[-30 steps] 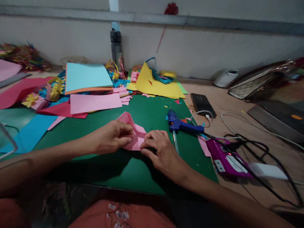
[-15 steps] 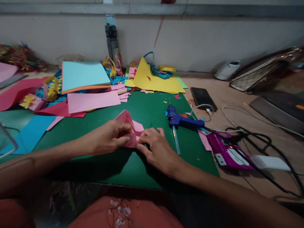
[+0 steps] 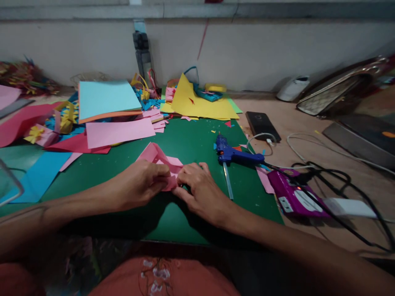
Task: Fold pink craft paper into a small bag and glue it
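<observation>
As the head camera looks down over the green board [image 3: 173,222], the folded pink paper [image 3: 153,152] stands near the middle of it, well in from its near edge, with one peaked corner raised toward the far side. The left hand [image 3: 146,181] has its grip closed on the paper, thumb and bent fingers pinched together over its near part. The right hand [image 3: 200,189] has its grip closed at the paper's right end, thumb and forefinger meeting at the near right corner; the exact contact under the fingers is hidden. The two hands are near each other but apart.

Toward the board's right edge lies a blue glue gun [image 3: 226,152], a clear glue stick [image 3: 227,181] pointing from it to the near edge. Beyond that edge, the brownish surface [image 3: 286,119] carries a black phone [image 3: 263,126], a purple socket box [image 3: 296,199] with a small red light, and a white device [image 3: 293,88] near the wall.

Along the board's far edge lie a yellow sheet [image 3: 203,102] and, further left, a stack topped by a light blue sheet [image 3: 106,96]. In front of the stack a flat pink sheet [image 3: 120,132] partly covers a red sheet [image 3: 74,144]. Nearer the board's left end rests a bright blue sheet [image 3: 40,174], well apart from the folded paper.
</observation>
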A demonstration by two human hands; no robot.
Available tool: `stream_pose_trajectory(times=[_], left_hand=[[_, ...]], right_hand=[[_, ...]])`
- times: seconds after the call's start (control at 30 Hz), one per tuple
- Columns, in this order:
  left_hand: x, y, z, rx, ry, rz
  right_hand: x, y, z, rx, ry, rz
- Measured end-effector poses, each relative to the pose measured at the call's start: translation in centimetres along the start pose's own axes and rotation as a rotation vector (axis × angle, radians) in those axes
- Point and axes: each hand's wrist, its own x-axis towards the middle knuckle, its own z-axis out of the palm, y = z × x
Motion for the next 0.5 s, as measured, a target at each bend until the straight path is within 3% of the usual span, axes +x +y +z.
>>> stream_pose_trajectory(times=[0.17,0.33,0.5], left_hand=[[0.8,-1.1,-1.8,-0.276,0.067,0.099],[1.6,-1.1,-2.1,-0.581,0.000,0.081],[1.8,-0.1,-2.4,-0.930,-0.051,0.082]], right_hand=[[-0.6,0.7,-0.6,0.063,0.235,-0.192],[-0.9,0.7,-0.7,0.069,0.436,-0.363],[-0.6,0.2,-2.9,0.106,0.541,-0.307]])
